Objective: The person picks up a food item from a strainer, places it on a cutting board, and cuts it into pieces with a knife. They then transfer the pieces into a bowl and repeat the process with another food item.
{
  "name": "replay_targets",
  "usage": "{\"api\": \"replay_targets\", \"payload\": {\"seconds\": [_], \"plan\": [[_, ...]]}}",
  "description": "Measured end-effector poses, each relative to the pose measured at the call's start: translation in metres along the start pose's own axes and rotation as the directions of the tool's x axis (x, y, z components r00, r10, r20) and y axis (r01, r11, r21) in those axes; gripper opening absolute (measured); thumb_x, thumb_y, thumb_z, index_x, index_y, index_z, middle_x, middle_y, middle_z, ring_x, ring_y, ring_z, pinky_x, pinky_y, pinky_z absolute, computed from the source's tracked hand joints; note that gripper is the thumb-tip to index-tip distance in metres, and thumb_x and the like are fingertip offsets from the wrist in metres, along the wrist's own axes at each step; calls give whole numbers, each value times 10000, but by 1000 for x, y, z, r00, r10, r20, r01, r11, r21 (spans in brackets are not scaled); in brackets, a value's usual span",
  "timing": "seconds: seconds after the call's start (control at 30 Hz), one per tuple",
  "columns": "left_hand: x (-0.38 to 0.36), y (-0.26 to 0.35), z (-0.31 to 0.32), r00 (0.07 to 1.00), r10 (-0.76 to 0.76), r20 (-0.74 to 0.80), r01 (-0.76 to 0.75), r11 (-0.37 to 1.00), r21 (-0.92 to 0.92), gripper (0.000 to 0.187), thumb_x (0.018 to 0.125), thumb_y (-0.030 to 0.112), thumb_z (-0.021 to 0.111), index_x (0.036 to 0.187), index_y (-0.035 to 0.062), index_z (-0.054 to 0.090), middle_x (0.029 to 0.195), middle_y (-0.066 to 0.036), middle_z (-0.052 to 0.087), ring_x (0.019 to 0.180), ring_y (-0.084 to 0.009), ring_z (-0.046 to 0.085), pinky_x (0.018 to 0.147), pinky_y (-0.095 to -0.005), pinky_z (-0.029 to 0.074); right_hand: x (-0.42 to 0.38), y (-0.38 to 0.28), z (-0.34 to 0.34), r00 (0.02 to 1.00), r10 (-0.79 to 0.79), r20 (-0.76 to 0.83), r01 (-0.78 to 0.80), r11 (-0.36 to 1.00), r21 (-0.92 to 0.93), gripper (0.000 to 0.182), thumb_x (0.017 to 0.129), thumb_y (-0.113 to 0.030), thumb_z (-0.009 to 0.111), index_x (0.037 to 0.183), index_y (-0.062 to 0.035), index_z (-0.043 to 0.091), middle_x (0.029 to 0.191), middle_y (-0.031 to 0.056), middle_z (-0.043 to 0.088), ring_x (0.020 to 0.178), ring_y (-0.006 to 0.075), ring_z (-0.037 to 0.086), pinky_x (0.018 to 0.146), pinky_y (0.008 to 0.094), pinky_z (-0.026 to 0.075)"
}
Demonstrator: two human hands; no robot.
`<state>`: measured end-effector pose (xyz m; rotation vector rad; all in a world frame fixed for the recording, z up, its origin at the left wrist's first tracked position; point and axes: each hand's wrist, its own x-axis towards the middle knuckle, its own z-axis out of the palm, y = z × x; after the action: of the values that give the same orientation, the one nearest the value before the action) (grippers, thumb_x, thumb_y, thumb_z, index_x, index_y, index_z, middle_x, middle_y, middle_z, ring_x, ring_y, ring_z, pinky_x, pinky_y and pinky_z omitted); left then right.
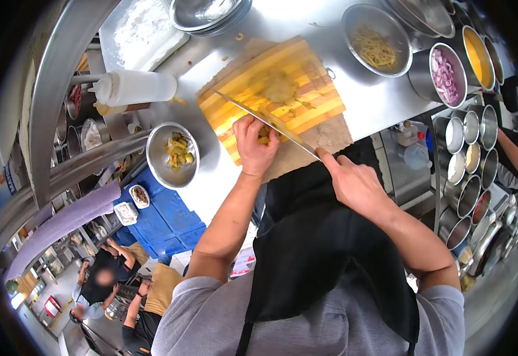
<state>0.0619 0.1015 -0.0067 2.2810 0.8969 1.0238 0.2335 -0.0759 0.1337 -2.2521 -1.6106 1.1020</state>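
Observation:
My right hand (354, 181) is wrapped round the handle of a long kitchen knife (265, 123), whose blade slants up and left across the wooden cutting board (321, 77). Bent fingers of my left hand (255, 147) press on pickle pieces (264, 135) close beside the blade, near the board's front edge. Wet juice and thin green scraps lie on the board beyond the knife. Under the board is a brown cloth (335, 135). A steel bowl (154, 159) holding cut pickle chunks (179, 152) stands to the left of my left hand.
A squeeze bottle (143, 88) lies at the left, below a tray of white powder (143, 32). Stacked bowls (202, 26) stand at the back. On the right are a bowl of thin strips (376, 47) and a pot of chopped red onion (446, 74). Other people work at lower left.

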Motion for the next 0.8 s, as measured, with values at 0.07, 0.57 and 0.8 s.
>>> {"api": "replay_targets", "payload": {"seconds": [0.07,0.57,0.8], "plan": [[-1,-1,-1,999,33,29,-34,999,27,410,719,12,789,1085,61,611,1122,-156,617,1002,-355,578,904,-435,474,-7,-2,-5,994,65,91,-64,998,-11,519,959,-60,497,1473,-109,451,961,257,665,770,458,696,700,551,560],[4,4,-1,1000,30,9,-30,1000,-4,401,636,-30,770,1005,72,653,1047,-117,598,978,-349,570,873,-443,475,19,1,15,1000,-16,-17,17,999,47,570,932,-18,507,1485,-141,440,945,213,663,765,447,685,653,532,550],[6,5,-2,1000,3,-2,-3,1000,-7,382,638,-18,765,994,74,663,1045,-109,609,980,-340,577,880,-435,481,-5,7,4,996,36,85,-39,999,29,574,929,-12,507,1485,-129,430,968,226,671,777,451,686,658,534,552]]}}
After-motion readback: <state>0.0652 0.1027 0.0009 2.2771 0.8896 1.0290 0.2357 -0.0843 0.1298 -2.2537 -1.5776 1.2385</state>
